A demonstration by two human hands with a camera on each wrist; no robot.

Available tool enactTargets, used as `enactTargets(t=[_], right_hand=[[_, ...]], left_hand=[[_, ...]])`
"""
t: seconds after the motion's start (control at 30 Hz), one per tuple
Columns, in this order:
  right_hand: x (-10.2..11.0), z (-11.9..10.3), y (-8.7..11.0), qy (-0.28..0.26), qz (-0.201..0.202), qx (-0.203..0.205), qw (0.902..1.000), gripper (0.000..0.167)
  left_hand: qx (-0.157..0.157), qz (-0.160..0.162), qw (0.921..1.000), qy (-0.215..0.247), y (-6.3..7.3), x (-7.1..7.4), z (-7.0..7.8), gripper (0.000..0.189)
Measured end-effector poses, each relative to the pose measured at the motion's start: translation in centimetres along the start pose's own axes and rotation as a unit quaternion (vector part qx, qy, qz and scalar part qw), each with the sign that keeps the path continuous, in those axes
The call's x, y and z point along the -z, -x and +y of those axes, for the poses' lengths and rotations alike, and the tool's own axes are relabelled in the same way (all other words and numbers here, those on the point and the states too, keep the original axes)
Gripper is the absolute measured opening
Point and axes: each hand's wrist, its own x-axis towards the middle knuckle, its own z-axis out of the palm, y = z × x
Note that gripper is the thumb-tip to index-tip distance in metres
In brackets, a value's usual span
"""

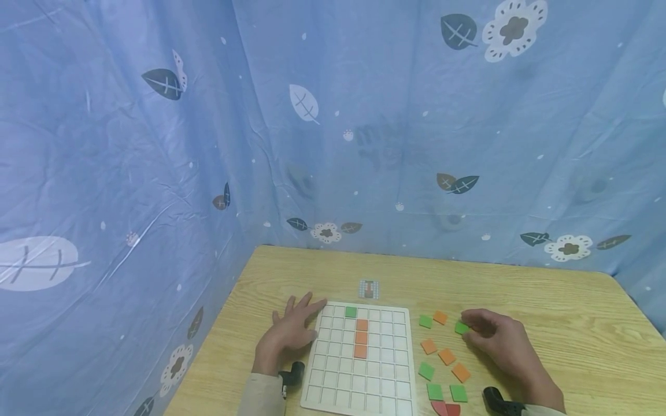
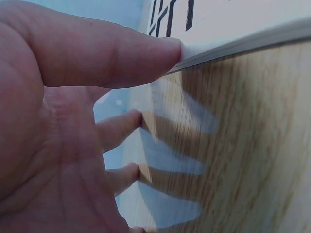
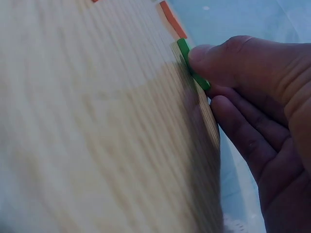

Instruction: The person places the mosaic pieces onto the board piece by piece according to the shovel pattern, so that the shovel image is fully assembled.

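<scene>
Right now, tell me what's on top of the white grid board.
On the grid board lie one green square and three orange squares in a column. What lies beneath them is covered and cannot be seen.

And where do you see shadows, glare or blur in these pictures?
Left wrist: pale glare on the table, dark bands beside the left hand, washed-out board; right wrist: soft table grain, dark shade near the green tile; head: shine along the curtain.

Grid board (image 1: 346, 365) on table (image 1: 499, 289); card (image 1: 369, 289) behind; loose tiles (image 1: 446, 356) right.
</scene>
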Motion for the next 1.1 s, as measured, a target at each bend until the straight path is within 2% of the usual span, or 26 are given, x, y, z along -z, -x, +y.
enactTargets(t=[0.37,0.77,0.9,1.1], right_hand=[[0.0,0.0,0.1,0.009,0.014,0.003,0.9999,0.038],[0.8,-1.3,0.0,-0.025,0.015,-0.008,0.9996,0.036],[1.2,-2.2,0.0,-0.023,0.020,0.009,0.9995,0.035],[1.6,-4.4,-0.2,-0.011,0.045,0.064,0.9968,0.034]], left_hand=[[0.003,0.003,1.0000,0.003,0.0,0.0,0.3,0.081],[0.004,0.004,0.9999,0.010,0.2,0.0,0.3,0.082],[0.003,0.003,0.9999,0.010,0.2,0.0,0.3,0.082],[0.005,0.001,0.9999,0.010,0.2,0.0,0.4,0.081]])
